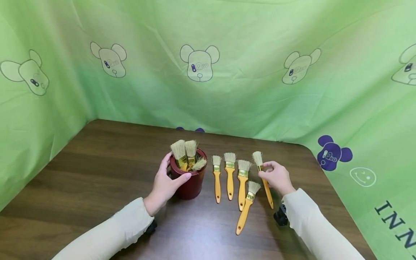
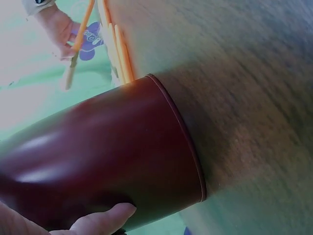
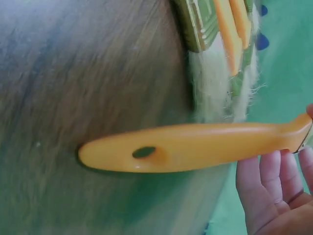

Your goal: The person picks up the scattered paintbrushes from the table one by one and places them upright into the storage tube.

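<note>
My left hand (image 1: 165, 184) holds a dark red cylindrical pot (image 1: 191, 186) near its rim, thumb on the near side and fingers round the left. Several paintbrushes (image 1: 182, 151) stand in the pot, pale bristles up. On the right, my right hand (image 1: 276, 177) pinches a narrow paintbrush (image 1: 267, 191) close to its metal band. In the right wrist view that brush's orange handle (image 3: 195, 147), with a hole near its end, slants from the table up to the fingers. Between the hands several more paintbrushes (image 1: 230, 180) lie on the table, bristles pointing away from me.
The brown wooden table (image 1: 113, 169) has rounded far corners. A green cloth (image 1: 156, 94) printed with bear-like heads hangs behind it and at both sides. The nearest loose paintbrush (image 1: 244, 216) lies slanted, its bristle end beside another brush's handle.
</note>
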The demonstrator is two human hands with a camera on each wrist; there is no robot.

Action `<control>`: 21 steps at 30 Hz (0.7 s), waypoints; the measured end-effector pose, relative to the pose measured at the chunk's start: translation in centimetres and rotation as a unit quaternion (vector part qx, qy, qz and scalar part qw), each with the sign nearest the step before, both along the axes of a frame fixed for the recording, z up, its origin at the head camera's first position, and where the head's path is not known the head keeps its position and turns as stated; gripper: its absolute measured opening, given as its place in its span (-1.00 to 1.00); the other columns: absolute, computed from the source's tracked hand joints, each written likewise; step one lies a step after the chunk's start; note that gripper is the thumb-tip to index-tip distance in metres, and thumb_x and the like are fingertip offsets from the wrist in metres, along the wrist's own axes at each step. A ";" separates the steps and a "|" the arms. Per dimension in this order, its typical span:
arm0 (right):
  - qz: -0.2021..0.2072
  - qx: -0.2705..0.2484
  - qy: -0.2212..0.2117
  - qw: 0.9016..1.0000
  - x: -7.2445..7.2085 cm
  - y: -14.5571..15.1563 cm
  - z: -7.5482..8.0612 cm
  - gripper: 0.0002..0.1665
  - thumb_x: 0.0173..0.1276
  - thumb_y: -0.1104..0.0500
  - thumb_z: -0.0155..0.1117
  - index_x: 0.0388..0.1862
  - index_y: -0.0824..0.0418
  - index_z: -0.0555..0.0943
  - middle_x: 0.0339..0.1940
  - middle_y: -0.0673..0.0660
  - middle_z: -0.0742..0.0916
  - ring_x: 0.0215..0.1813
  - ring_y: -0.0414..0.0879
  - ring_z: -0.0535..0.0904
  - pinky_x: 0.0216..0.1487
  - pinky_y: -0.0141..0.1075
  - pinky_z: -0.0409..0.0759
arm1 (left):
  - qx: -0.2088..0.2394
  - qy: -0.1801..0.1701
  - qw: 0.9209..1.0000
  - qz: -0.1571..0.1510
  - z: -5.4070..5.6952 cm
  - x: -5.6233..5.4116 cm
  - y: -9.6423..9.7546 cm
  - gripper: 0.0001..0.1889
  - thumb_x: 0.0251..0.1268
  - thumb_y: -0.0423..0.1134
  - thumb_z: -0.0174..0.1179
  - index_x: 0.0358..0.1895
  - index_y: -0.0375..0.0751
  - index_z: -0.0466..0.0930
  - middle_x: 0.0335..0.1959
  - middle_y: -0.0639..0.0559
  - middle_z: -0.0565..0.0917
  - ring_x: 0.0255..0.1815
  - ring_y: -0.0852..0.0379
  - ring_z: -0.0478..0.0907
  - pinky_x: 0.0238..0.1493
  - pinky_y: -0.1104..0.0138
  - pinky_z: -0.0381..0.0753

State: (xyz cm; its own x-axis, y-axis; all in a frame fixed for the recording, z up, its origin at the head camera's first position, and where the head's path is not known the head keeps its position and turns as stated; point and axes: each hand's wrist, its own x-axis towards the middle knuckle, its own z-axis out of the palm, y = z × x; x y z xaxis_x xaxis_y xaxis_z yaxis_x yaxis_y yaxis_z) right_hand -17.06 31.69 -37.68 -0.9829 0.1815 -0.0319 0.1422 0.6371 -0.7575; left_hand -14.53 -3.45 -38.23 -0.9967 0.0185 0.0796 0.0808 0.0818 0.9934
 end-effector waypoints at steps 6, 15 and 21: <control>0.012 -0.050 0.032 0.998 0.3 -0.9 1.7 -0.52 0.18 0.32 0.21 0.10 0.43 0.45 -0.35 0.07 0.53 -0.43 -0.23 0.48 -0.44 -0.30 0.60 | 0.001 -0.007 1.000 0.009 -0.2 0.1 -0.2 -0.09 0.05 -0.29 0.42 0.47 -0.11 0.08 0.34 -0.19 0.33 0.28 -0.17 0.33 0.22 -0.06 0.33; 0.030 -0.049 0.099 0.993 1.3 -2.3 3.6 -0.51 0.18 0.37 0.20 0.13 0.43 0.43 -0.34 0.07 0.56 -0.36 -0.35 0.47 -0.37 -0.32 0.61 | 0.002 -0.005 1.000 0.002 -0.2 0.1 0.2 -0.09 0.04 -0.26 0.42 0.47 -0.10 0.09 0.33 -0.18 0.35 0.25 -0.17 0.36 0.20 -0.06 0.36; -0.009 -0.136 0.287 0.948 1.3 -4.1 3.2 -0.61 0.09 0.50 0.23 -0.05 0.39 0.50 -0.41 -0.09 0.58 -0.36 -0.38 0.50 -0.29 -0.59 0.45 | 0.000 -0.008 1.000 0.003 -0.1 0.0 0.0 -0.09 0.03 -0.28 0.42 0.47 -0.11 0.09 0.34 -0.19 0.33 0.29 -0.19 0.33 0.22 -0.07 0.33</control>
